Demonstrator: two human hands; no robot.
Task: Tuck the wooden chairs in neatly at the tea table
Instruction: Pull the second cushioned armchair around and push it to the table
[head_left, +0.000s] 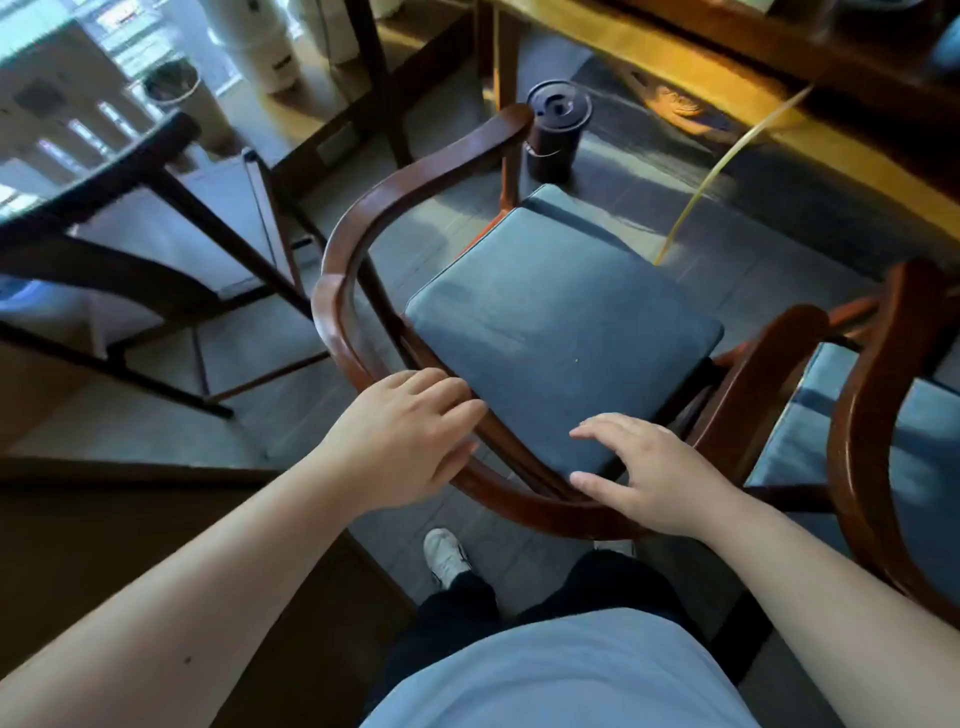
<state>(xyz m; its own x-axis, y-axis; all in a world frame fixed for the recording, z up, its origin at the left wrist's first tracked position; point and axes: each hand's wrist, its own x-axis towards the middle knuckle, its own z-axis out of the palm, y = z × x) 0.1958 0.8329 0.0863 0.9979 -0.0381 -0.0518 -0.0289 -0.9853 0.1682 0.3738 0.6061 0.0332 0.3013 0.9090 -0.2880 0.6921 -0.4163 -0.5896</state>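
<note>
A wooden chair with a curved reddish-brown back rail (363, 218) and a blue seat cushion (561, 322) stands in front of me, facing the tea table (649, 57) at the upper right. My left hand (405, 441) lies over the rail at the chair's back left, fingers curled onto it. My right hand (649, 473) rests on the rail at the back right, fingers spread and reaching over the cushion's edge. A second wooden chair (872, 415) with a blue cushion stands close on the right, its rail almost touching the first chair.
A dark lidded bin (556, 135) sits on the floor under the table's edge, just beyond the chair's left arm. A dark-framed chair (171, 208) stands to the left. A yellow cord (727, 161) hangs from the table. My legs and white shoe (447, 556) are behind the chair.
</note>
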